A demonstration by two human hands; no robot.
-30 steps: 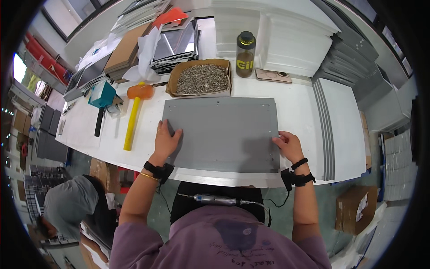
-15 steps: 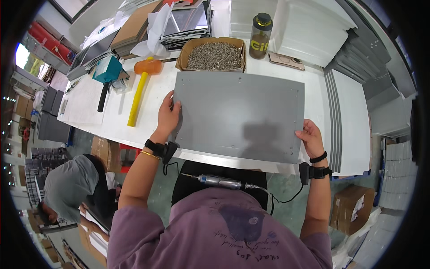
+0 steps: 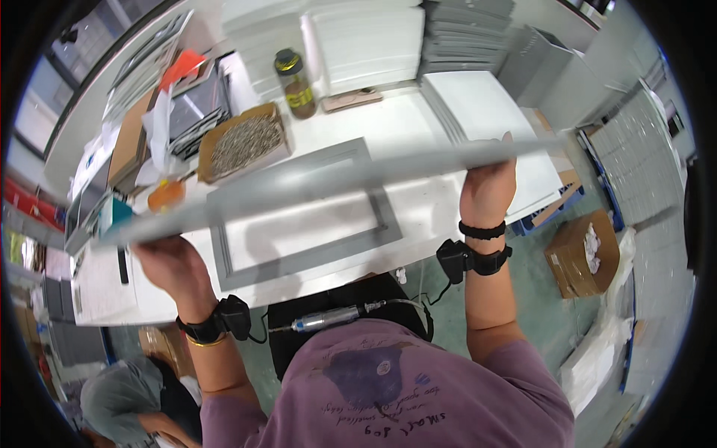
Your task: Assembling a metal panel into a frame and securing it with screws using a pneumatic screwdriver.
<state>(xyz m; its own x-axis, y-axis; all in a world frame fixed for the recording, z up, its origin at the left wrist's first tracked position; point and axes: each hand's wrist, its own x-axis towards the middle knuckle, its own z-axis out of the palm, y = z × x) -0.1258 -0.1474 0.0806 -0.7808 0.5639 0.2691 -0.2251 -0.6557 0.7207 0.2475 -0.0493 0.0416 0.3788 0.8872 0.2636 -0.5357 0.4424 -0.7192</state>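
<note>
A flat grey panel (image 3: 321, 187), smeared by motion, is held up nearly edge-on above the table. My left hand (image 3: 175, 269) grips its left end from below, fingers partly hidden by the panel. My right hand (image 3: 489, 190) grips it near the right end, thumb showing above the edge. Under the panel, a grey rectangular frame (image 3: 317, 257) with an open middle lies on the white table; the panel covers part of it.
Behind are a carton of small metal pieces (image 3: 246, 145), a bottle (image 3: 297, 86) and a phone (image 3: 352, 100). White panels (image 3: 478, 104) are stacked at right. An orange mallet head (image 3: 166, 196) lies left. A powered screwdriver (image 3: 325, 319) rests before me. A person (image 3: 123, 396) bends at lower left.
The panel has risen and tilted from face-up to nearly edge-on, uncovering the grey frame. Both hands have moved with it, and my view has turned rightward.
</note>
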